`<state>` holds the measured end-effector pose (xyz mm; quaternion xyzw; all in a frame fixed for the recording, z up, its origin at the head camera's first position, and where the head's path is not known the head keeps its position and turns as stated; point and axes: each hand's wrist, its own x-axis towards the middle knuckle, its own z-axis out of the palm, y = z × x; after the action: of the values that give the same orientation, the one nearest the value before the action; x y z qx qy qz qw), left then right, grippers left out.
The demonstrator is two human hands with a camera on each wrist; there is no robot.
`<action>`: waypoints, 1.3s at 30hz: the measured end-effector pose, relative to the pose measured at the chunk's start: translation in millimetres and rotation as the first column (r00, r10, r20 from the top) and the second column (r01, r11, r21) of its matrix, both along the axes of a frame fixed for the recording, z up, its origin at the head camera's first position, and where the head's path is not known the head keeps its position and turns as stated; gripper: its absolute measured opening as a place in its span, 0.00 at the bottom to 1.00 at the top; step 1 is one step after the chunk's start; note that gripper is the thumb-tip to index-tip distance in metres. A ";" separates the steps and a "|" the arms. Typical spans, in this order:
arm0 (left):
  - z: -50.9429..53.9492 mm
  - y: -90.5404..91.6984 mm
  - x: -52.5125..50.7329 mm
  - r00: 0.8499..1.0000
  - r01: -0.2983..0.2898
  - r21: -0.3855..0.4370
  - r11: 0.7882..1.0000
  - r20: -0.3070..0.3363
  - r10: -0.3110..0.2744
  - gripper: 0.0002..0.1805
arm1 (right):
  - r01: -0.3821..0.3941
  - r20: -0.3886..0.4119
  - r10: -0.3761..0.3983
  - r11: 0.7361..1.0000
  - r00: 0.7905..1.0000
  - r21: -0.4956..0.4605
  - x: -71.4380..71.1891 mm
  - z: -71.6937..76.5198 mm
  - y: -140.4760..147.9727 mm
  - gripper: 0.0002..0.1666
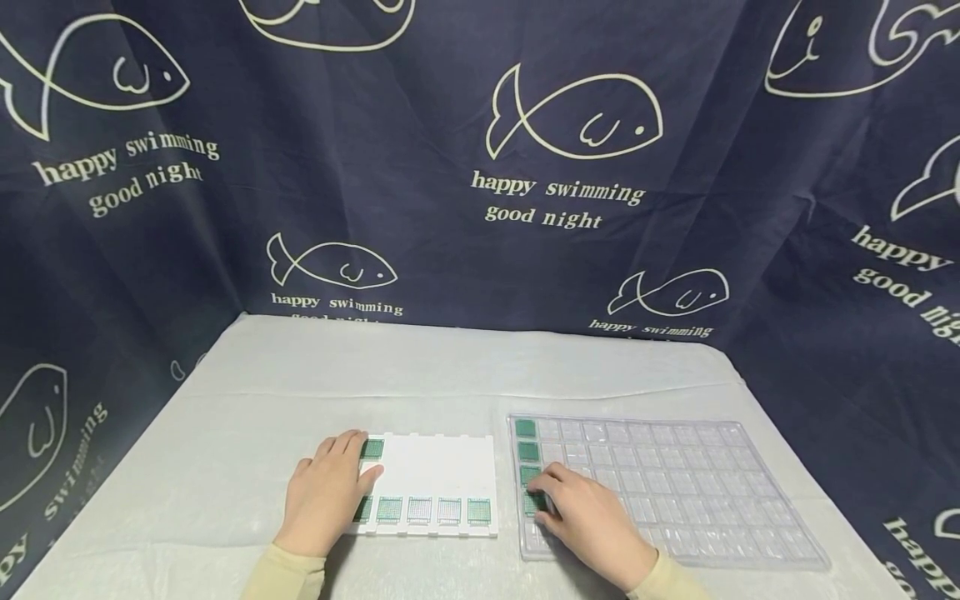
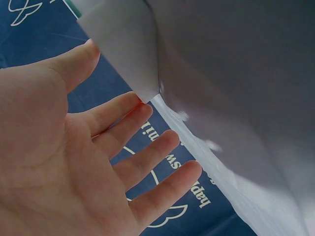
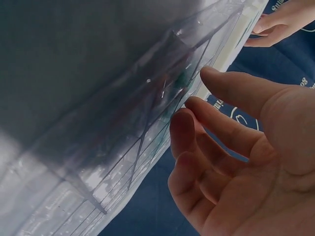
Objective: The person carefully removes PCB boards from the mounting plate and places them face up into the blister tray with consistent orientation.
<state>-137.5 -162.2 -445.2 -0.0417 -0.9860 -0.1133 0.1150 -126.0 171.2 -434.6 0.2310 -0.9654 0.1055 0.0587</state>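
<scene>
A white board [image 1: 438, 467] lies flat, with several green perforated circuit boards [image 1: 389, 509] along its near row and another green circuit board [image 1: 372, 449] at its far left. My left hand [image 1: 322, 492] rests at its left end, thumb over the surface, fingers fairly straight in the left wrist view. To the right is a clear compartment tray [image 1: 675, 558]. My right hand [image 1: 592, 517] reaches over its left column, with thumb and forefinger apart around a green circuit board [image 1: 531, 504] in a compartment. Whether the fingertips touch that board is unclear.
More green circuit boards [image 1: 527, 427] sit in the tray's left column, beyond my right hand. A pale cloth covers the table [image 1: 450, 367]. Dark blue curtains [image 1: 450, 167] with fish prints stand behind and at both sides.
</scene>
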 end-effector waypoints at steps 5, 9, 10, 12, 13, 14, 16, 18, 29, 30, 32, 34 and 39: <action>0.1 0.0 -0.3 1.000 -0.001 -0.001 1.000 0.005 0.001 0.31 | -0.006 0.005 0.006 1.000 1.000 0.004 -1.0 -0.9 0.7 0.19; -0.1 0.0 0.2 1.000 -0.003 0.001 1.000 0.000 0.003 0.31 | -0.006 0.007 0.006 1.000 1.000 0.007 -0.5 -0.9 0.4 0.19; -0.3 0.1 0.5 1.000 -0.003 0.001 1.000 -0.002 0.003 0.31 | -0.006 0.009 0.006 1.000 1.000 0.006 0.0 -0.9 0.4 0.19; -0.4 0.0 0.8 1.000 0.000 -0.001 1.000 -0.003 0.000 0.30 | -0.007 0.012 0.007 1.000 1.000 0.006 0.6 -1.2 0.4 0.19; -0.3 -0.1 0.8 1.000 0.001 -0.002 1.000 -0.001 -0.001 0.30 | -0.007 0.014 0.007 1.000 1.000 0.005 0.9 -1.3 0.4 0.20; -0.3 0.0 0.9 1.000 0.001 -0.002 1.000 0.000 -0.001 0.30 | -0.009 0.015 0.009 1.000 1.000 0.006 0.8 -1.6 0.5 0.20; -0.4 0.0 0.9 1.000 0.001 -0.001 1.000 0.002 -0.001 0.30 | -0.013 0.012 0.013 1.000 1.000 0.008 0.8 -2.1 0.7 0.20; -0.4 0.1 1.0 1.000 0.001 -0.001 1.000 0.005 -0.001 0.30 | -0.015 0.003 0.015 1.000 1.000 0.011 1.1 -2.5 0.7 0.20; -0.8 0.0 0.2 1.000 -0.001 0.008 1.000 0.002 0.001 0.30 | -0.026 -0.044 0.026 1.000 0.999 0.007 -0.1 -3.0 0.6 0.19; -0.9 -0.1 0.1 1.000 0.000 0.009 1.000 0.003 0.000 0.30 | -0.025 -0.044 0.025 1.000 0.999 0.007 -0.2 -2.9 0.6 0.19; -1.1 -0.2 0.0 1.000 0.000 0.009 1.000 0.003 0.000 0.30 | -0.023 -0.043 0.024 1.000 0.999 0.009 -0.1 -2.7 0.4 0.19; -1.3 -0.3 0.1 1.000 0.000 0.007 1.000 0.000 0.000 0.30 | -0.021 -0.042 0.022 1.000 0.999 0.013 0.0 -2.7 0.2 0.19; -2.3 -0.6 0.1 1.000 0.002 0.004 1.000 -0.019 -0.002 0.30 | -0.015 -0.034 0.016 1.000 0.999 0.019 0.2 -2.0 -0.3 0.19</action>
<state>-137.3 -162.8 -447.5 -0.0433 -0.9846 -0.1149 0.1242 -125.8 170.9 -436.6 0.2406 -0.9635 0.0930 0.0720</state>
